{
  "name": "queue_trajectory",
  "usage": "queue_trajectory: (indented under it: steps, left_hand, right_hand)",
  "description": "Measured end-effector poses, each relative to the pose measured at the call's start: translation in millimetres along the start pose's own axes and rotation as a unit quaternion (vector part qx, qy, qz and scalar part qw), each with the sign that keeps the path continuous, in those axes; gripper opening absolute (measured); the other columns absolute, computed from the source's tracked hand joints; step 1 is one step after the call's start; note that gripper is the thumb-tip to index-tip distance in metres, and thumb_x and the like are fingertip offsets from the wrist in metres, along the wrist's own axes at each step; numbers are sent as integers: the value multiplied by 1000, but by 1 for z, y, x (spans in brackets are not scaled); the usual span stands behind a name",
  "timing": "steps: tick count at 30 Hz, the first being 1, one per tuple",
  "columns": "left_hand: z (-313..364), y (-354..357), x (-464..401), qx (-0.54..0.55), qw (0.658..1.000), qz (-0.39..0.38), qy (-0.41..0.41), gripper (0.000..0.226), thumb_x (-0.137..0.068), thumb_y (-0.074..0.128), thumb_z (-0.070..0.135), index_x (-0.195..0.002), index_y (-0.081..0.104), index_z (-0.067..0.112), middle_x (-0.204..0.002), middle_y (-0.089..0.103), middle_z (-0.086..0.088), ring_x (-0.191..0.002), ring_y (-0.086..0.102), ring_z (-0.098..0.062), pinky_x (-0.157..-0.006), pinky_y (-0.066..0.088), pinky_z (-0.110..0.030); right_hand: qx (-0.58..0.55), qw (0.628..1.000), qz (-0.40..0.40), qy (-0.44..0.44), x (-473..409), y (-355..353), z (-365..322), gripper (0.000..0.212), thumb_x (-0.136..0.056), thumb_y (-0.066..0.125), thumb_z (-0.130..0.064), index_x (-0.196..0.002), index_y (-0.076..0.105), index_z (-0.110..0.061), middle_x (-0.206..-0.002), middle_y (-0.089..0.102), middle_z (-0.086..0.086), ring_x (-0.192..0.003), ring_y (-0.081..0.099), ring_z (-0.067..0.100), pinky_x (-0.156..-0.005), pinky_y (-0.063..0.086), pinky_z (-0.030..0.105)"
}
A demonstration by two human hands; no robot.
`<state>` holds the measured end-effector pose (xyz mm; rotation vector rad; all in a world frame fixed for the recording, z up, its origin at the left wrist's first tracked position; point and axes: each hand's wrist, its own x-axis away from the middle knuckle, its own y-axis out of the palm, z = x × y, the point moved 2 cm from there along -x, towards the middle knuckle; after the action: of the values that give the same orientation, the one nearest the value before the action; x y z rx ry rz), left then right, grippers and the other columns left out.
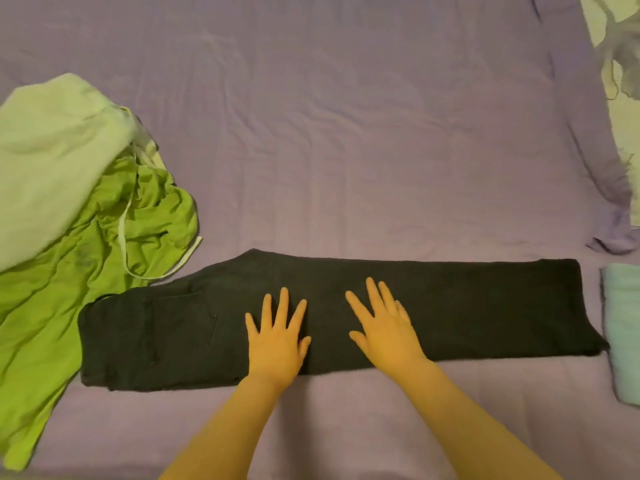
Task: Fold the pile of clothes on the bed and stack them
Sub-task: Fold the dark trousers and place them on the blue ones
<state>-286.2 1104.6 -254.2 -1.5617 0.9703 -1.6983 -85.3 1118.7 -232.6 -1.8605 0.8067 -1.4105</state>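
A pair of black trousers (467,303) lies flat across the purple bed sheet (346,150), folded lengthwise leg on leg, waist at the left with a back pocket showing. My left hand (277,336) rests flat on its middle with the fingers spread. A little to the right my right hand (384,327) lies flat on it the same way. At the left a pile holds a bright green garment (69,278) with a white drawstring, and a pale green one (52,161) on top.
A folded light teal cloth (623,334) sits at the right edge, just past the trouser hems. A patterned pale fabric (620,64) shows at the top right beyond the sheet's bunched corner.
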Motion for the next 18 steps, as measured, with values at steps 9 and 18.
queue_trajectory:
  steps: [9, 18]
  left_hand:
    - [-109, 12, 35, 63, 997, -8, -33, 66, -95, 50, 43, -151, 18, 27, -160, 5, -4, -147, 5, -20, -117, 8, -51]
    - [-164, 1, 41, 136, 988, 42, -65, 38, -97, 47, 38, -131, 51, 21, -141, 35, -2, -124, 38, -20, -85, 49, -31]
  right_hand:
    - [54, 989, -77, -118, -25, 3, -105, 58, -96, 50, -33, -148, 25, -29, -160, 0, 7, -147, -4, 28, -117, 12, 49]
    - [40, 990, -120, -65, -38, 6, -171, 42, -99, 42, -37, -139, 44, -23, -159, 9, 3, -146, 4, 28, -113, 24, 50]
